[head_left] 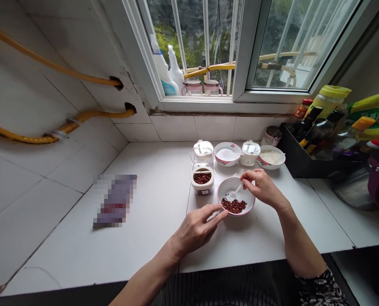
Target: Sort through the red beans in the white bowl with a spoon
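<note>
A white bowl with a pink rim stands on the counter, reddish-brown peppercorns heaped in its near side. My right hand pinches the handle of a small white plastic spoon, whose head is down inside the bowl. At the bowl's near left rim, my left hand rests its stretched fingertips, the fingers apart. Just left of the bowl is an uncapped seasoning jar full of the same peppercorns. Behind it, a lidded clear jar holds something white.
Along the back stand a bowl of white grains, another white-filled jar and a bowl of pale powder. A dark bottle box is at right, near a glass lid. A blurred purple packet lies left.
</note>
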{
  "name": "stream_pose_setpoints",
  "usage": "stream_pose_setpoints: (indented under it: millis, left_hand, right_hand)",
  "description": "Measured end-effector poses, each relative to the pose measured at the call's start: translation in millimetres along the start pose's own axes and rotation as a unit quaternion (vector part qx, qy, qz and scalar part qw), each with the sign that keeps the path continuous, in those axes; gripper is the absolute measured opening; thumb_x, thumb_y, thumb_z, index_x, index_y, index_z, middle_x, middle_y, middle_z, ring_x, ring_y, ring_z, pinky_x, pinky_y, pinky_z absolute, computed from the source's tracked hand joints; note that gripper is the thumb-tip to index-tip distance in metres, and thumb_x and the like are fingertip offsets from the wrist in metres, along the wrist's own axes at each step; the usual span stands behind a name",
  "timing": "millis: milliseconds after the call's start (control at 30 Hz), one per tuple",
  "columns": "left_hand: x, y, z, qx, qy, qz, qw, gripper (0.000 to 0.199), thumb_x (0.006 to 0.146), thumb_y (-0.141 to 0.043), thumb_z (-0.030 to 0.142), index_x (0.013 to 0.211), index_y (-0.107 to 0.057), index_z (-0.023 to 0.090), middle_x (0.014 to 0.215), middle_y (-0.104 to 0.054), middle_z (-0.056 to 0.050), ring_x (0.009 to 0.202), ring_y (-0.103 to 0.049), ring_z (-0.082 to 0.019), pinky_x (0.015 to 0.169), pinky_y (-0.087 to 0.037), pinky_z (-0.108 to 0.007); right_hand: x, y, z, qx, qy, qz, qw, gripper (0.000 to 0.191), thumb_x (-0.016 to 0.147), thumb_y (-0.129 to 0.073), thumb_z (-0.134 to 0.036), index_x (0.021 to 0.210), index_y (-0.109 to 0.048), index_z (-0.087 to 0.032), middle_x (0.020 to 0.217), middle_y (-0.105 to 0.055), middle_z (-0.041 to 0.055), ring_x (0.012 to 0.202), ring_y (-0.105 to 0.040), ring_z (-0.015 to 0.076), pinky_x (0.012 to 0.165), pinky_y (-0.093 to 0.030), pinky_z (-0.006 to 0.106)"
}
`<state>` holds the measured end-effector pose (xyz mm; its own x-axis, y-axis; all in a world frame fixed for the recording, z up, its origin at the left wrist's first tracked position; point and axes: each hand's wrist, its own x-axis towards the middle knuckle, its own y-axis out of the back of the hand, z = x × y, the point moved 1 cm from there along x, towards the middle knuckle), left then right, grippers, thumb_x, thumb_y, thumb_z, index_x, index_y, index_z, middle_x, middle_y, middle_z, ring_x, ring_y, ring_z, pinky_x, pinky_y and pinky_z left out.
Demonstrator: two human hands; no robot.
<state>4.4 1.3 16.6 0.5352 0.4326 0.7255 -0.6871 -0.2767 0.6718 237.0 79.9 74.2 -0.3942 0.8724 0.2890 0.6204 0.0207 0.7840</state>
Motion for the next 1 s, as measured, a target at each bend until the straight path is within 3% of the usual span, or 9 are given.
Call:
stream_pose_setpoints:
  millis: [200,433,700,1000]
  left_hand:
    - [0,-0.7,0,0.0,-0.002,-0.003,1.0,0.038,0.093,-0.046,0.005,0.125,-0.06,0.018,0.11,-0.067,-0.011,0.092,-0.069,-0.015,0.071,-0.061,-0.025]
    - [-1,-0.6,-1,0.001,0.003,-0.01,1.0,0.04,0.094,-0.047,0.007,0.131,-0.058,0.021,0.112,-0.067,-0.011,0.093,-0.069,-0.016,0.072,-0.061,-0.026]
    - [0,-0.1,0,-0.002,-0.001,-0.002,1.0,0.036,0.094,-0.047,0.006,0.126,-0.06,0.019,0.111,-0.067,-0.012,0.091,-0.069,-0.016,0.07,-0.062,-0.026]
    - [1,-0.6,0,0.002,-0.005,0.005,1.0,0.033,0.093,-0.047,0.005,0.12,-0.062,0.016,0.11,-0.066,-0.012,0.089,-0.068,-0.015,0.068,-0.061,-0.025]
  right_hand:
    - [2,-9,-10,0.045,-0.014,-0.03,0.998,0.02,0.088,-0.05,-0.014,0.073,-0.062,-0.021,0.063,-0.07,-0.0013,0.062,-0.06,0.0144,0.077,-0.045,0.032]
    - [3,-3,-4,0.134,-0.054,0.022,0.989,0.014,0.085,-0.052,-0.019,0.077,-0.063,-0.019,0.063,-0.07,0.0008,0.064,-0.068,0.0163,0.059,-0.045,0.026]
    - [4,-5,1,0.212,-0.124,0.031,0.969,0.013,0.082,-0.054,-0.026,0.078,-0.064,-0.018,0.063,-0.07,0.0019,0.065,-0.07,0.0178,0.064,-0.052,0.029]
    - [4,-7,3,0.191,-0.152,0.046,0.969,0.013,0.079,-0.054,-0.026,0.077,-0.065,-0.018,0.062,-0.07,0.0023,0.064,-0.068,0.0179,0.062,-0.05,0.028]
